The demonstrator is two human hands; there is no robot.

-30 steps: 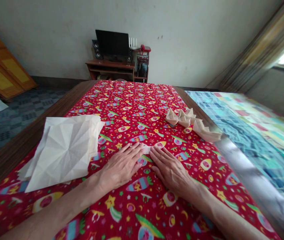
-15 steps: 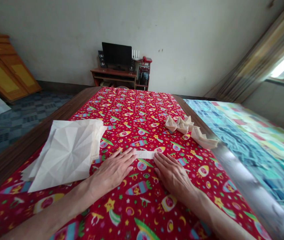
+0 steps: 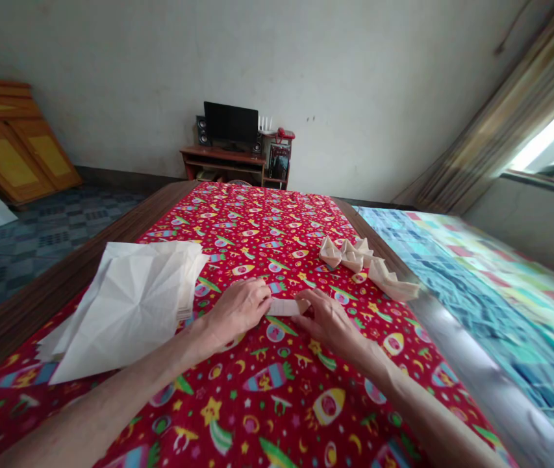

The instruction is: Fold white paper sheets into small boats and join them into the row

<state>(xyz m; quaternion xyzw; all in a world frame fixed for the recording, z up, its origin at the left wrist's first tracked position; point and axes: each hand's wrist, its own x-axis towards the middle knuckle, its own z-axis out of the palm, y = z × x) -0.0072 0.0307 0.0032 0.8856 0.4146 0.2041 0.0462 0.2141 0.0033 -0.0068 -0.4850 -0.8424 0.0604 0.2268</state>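
A narrow folded strip of white paper (image 3: 284, 307) lies between my hands, just above the red patterned cloth. At its left end, my left hand (image 3: 243, 304) has its fingers curled and closed on the paper. My right hand (image 3: 328, 318) pinches the right end between thumb and fingers, and that end looks slightly raised. The fingertips partly cover both ends of the strip. Left of my left hand sits a stack of creased paper sheets (image 3: 130, 299), its top sheet marked with folds radiating from the centre.
Several folded paper shapes (image 3: 353, 255) stand in a row at the right side of the cloth (image 3: 267, 390). Beyond the table's right edge is a bed (image 3: 452, 286). A desk with a monitor (image 3: 230, 122) stands against the far wall, and a wooden cabinet (image 3: 18, 146) at the left.
Both hands lay flat with fingers outstretched at the strip's ends; now their fingers are curled and gripping it. The camera view has tilted up slightly.
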